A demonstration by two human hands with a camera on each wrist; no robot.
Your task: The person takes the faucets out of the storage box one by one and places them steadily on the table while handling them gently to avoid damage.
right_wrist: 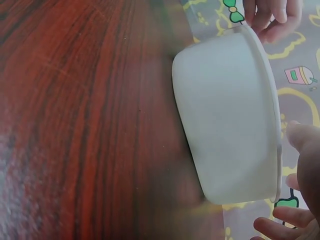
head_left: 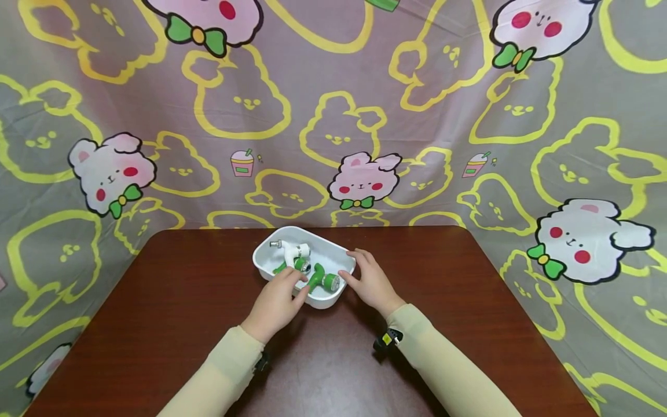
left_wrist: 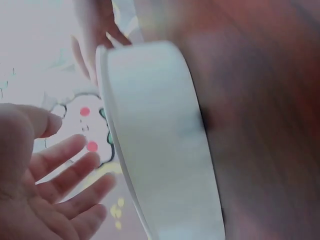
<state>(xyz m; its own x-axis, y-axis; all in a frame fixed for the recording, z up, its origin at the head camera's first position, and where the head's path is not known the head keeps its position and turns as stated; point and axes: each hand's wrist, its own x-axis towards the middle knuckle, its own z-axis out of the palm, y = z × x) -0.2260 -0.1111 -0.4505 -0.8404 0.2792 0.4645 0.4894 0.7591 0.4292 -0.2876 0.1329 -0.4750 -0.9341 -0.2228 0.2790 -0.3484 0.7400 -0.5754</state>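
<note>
A white plastic basin (head_left: pixel 325 255) stands on the table, holding several tap-like fittings. One is a white tap (head_left: pixel 293 250) with a metal end; a green tap (head_left: pixel 316 278) with a silvery round end lies at the right, and another green piece (head_left: pixel 299 264) is partly hidden under the white one. My left hand (head_left: pixel 273 304) hovers over the near left rim, its fingers loosely bent and holding nothing, as the left wrist view shows. At the right end, my right hand (head_left: pixel 372 284) has its thumb (right_wrist: pixel 302 136) above the rim and its fingers (right_wrist: pixel 287 222) spread past the basin's end; contact is unclear.
The dark red-brown wooden table (head_left: pixel 182 301) spreads around the basin. Behind it and at both sides hangs a patterned cloth (head_left: pixel 339 75) with cartoon animals. A dark wrist strap (head_left: pixel 387 340) is on my right sleeve.
</note>
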